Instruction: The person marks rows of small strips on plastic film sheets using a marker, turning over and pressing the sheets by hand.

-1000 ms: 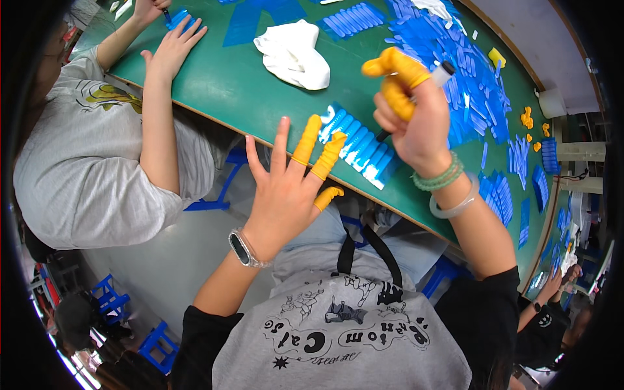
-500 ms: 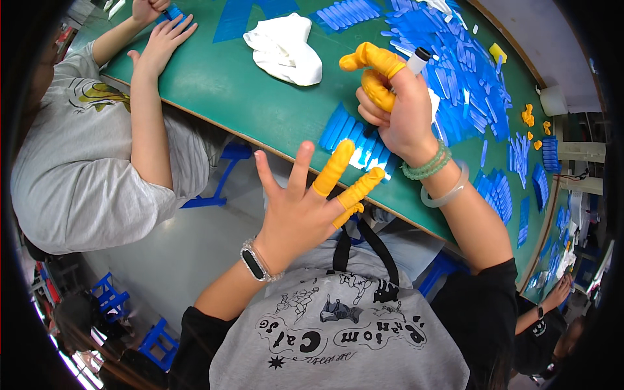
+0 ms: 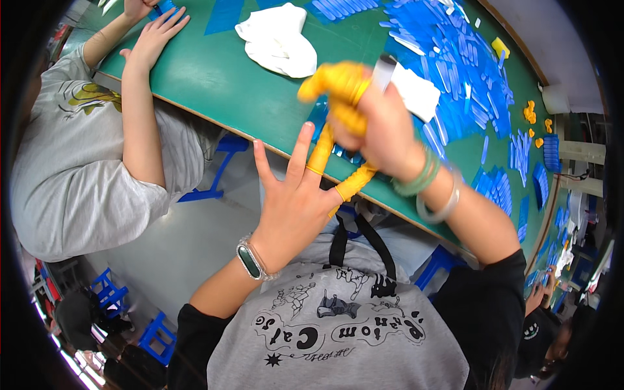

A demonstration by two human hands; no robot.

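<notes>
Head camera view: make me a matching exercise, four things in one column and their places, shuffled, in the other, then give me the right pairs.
Things
1. white cloth
2. pen with a black end
3. dark-faced wristband
4. green bracelet

Places
A. around the wrist of the right hand
B. lying crumpled on the green tabletop
C. around the wrist of the left hand
D. gripped in the right hand

Pairs: 1-B; 2-D; 3-C; 4-A

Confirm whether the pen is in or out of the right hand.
In: the pen juts from the curled right hand, its lower part hidden.
</notes>
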